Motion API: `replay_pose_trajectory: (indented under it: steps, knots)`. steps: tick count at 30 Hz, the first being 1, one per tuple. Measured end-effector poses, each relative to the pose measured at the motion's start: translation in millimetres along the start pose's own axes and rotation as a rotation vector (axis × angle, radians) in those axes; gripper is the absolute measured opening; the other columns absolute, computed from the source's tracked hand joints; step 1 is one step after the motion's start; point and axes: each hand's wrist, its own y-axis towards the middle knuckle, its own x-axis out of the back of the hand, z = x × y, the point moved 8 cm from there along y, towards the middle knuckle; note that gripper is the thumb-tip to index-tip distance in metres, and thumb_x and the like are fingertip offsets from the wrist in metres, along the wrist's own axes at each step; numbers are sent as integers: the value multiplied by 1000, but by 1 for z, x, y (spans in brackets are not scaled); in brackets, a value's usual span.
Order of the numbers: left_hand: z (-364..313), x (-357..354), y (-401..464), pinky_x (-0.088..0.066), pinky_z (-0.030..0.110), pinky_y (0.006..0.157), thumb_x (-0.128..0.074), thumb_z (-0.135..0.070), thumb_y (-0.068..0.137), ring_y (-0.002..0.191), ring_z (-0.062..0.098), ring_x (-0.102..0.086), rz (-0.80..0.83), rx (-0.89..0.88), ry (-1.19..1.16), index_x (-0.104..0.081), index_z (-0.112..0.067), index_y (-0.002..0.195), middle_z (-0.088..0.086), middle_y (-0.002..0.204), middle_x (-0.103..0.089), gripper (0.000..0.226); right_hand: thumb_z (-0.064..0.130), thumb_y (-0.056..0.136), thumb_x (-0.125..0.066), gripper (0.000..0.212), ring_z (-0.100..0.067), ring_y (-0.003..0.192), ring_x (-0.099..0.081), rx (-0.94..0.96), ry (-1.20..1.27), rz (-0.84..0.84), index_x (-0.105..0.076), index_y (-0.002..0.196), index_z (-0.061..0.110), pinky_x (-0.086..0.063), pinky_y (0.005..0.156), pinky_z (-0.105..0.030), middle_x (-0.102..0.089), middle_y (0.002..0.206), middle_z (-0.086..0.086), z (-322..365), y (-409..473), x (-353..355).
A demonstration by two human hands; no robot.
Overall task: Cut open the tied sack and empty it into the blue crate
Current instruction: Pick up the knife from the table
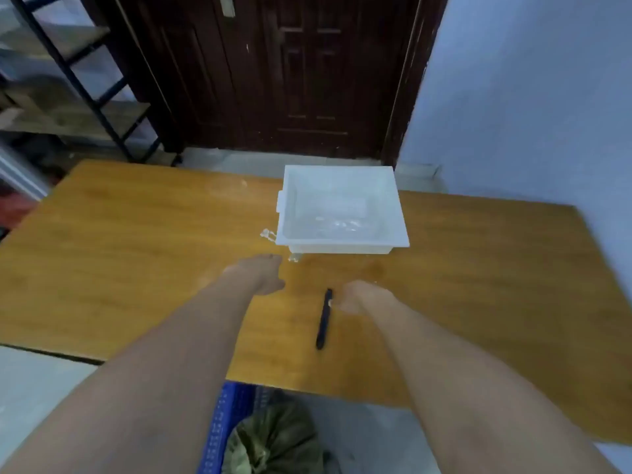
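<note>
Olive-green sack (pixel 277 443), crumpled and gathered at its top, sits in the blue crate (pixel 219 425) below the table (pixel 136 268) edge; axis indeterminate. Left hand (pixel 260 273) and right hand (pixel 355 297): grip indiscernible, beside black cutter (pixel 324 319).

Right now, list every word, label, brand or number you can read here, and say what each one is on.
None can be read.
White tray: no print visible.
Black knife: no marking shows.
Blue crate: only its mesh pattern.
Green sack: blurred, no text made out.
</note>
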Motion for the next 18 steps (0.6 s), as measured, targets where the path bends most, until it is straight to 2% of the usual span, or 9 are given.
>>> replay_pose_trajectory:
  steps: [2,4,5,7,9,11,12,15,18]
  knots:
    - [3,-12,4,-28,42,114,-41,-38,96,145,25,-20,31,2,16,-9,-17,151,1,160,-12,67,33,96,-38,36,-25,107,-58,9,10,24,-59,117,12,-46,85,-33,-61,116,-6,6,14,-18]
    - [9,-27,5,-27,41,115,-41,-36,97,145,25,-19,61,23,32,-8,-14,151,4,160,-12,67,24,95,-37,24,-24,88,-58,-7,10,23,-58,93,13,-47,67,-30,-58,91,-4,9,29,-38]
    - [11,-33,7,-27,40,115,-40,-36,97,146,25,-18,74,27,29,-7,-14,151,4,160,-11,67,20,94,-38,20,-23,80,-56,-22,15,-6,-55,89,12,-44,58,-28,-55,83,-3,10,36,-45]
    - [16,-42,9,-26,40,116,-39,-36,98,147,23,-14,83,35,24,-5,-14,151,3,160,-9,67,17,94,-42,17,-19,66,-53,-66,34,-83,-55,101,10,-39,50,-27,-54,78,-2,12,43,-51]
    - [20,-47,10,-25,40,116,-39,-36,98,147,23,-12,81,37,40,-5,-14,151,3,160,-9,67,16,94,-45,31,-15,55,-47,-112,7,-124,-52,123,10,-34,44,-25,-50,70,0,15,44,-58]
    - [24,-49,10,-24,39,117,-39,-36,98,147,22,-11,73,36,49,-5,-13,151,4,160,-8,67,7,93,-43,43,-16,57,-50,-112,-13,-153,-46,135,13,-32,42,-25,-47,69,0,20,47,-64]
    - [26,-48,8,-23,39,117,-39,-36,98,148,22,-10,71,36,62,-5,-13,151,4,160,-8,68,4,92,-42,42,-16,59,-51,-112,-23,-138,-49,133,13,-32,42,-25,-46,71,-1,22,45,-66]
    - [34,-43,5,-22,38,118,-39,-38,97,148,22,-9,37,39,83,-3,-12,151,4,160,-8,69,0,92,-42,29,-14,54,-41,-103,-9,-109,-62,111,7,-36,48,-24,-42,68,-2,24,43,-65]
    - [35,-30,-4,-19,37,119,-38,-39,97,148,22,-7,-13,25,125,2,-13,151,4,161,-5,72,0,93,-41,22,-14,53,-40,-120,50,-104,-61,101,7,-37,51,-25,-41,65,-2,22,32,-53]
